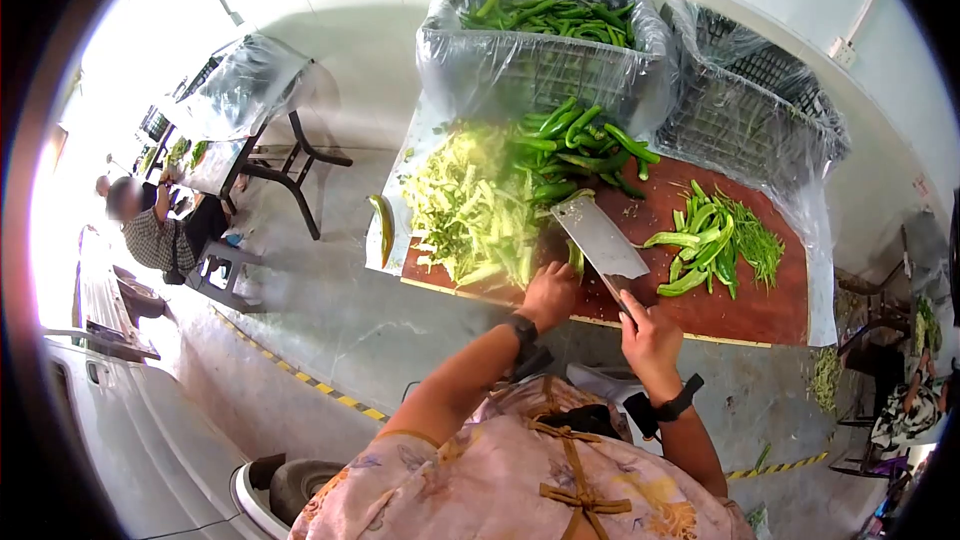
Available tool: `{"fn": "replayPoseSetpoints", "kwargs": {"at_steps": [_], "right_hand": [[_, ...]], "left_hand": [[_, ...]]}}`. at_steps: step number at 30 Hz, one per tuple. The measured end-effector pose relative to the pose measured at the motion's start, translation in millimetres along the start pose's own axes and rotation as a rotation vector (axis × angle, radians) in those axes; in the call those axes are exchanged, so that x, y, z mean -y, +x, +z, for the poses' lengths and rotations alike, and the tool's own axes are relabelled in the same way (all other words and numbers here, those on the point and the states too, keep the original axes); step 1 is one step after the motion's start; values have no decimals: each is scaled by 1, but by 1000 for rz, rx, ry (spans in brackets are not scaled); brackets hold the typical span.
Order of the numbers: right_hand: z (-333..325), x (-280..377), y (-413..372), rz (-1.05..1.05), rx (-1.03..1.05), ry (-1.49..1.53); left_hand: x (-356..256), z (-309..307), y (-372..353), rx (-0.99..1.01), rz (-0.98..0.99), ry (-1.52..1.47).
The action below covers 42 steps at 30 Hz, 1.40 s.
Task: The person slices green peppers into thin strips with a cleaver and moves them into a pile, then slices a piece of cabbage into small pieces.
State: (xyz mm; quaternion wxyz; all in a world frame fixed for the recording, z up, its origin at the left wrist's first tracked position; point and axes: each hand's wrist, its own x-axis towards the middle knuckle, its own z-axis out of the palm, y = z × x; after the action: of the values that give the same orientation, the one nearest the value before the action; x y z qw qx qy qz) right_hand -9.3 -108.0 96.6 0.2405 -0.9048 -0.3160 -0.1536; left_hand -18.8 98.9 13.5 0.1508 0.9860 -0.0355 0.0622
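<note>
My right hand (650, 338) is wrapped round the handle of a cleaver (603, 240), whose broad blade lies slanted just above the red-brown board (640, 280). Beside the blade, my left hand (552, 295) is closed at the board's front edge on a green pepper (575, 258), which sticks out past the fingers. Left of it spreads a big heap of pale pepper cores (470, 205). Whole green peppers (585, 145) are piled behind the blade. Split pepper pieces (705, 245) and thin green strips (755, 245) lie to the right.
A plastic-lined crate (545, 70) of green peppers stands at the back, with another lined crate (750, 115) to its right. One long pepper (381, 228) lies at the left edge. A person (165, 230) sits far left; another person (915, 405) is at far right.
</note>
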Motion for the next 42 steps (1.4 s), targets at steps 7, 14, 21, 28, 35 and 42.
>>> {"fn": "replayPoseSetpoints", "kwargs": {"at_steps": [7,14,21,28,35,42], "right_hand": [[-26,-22,-40,131,41,-22],[-39,-30,-83,176,120,-129],[-33,-28,-93,187,144,-200],[-34,-27,-94,174,108,-153],[-38,-25,-92,219,168,-126],[-40,-29,-91,177,137,-131]], "left_hand": [[5,6,26,-141,15,-55],[14,13,55,-28,-5,-134],[-14,-15,131,-309,284,-357],[34,-40,133,-154,-28,205],[56,-8,138,-193,109,596],[53,-23,127,-90,137,527]]}}
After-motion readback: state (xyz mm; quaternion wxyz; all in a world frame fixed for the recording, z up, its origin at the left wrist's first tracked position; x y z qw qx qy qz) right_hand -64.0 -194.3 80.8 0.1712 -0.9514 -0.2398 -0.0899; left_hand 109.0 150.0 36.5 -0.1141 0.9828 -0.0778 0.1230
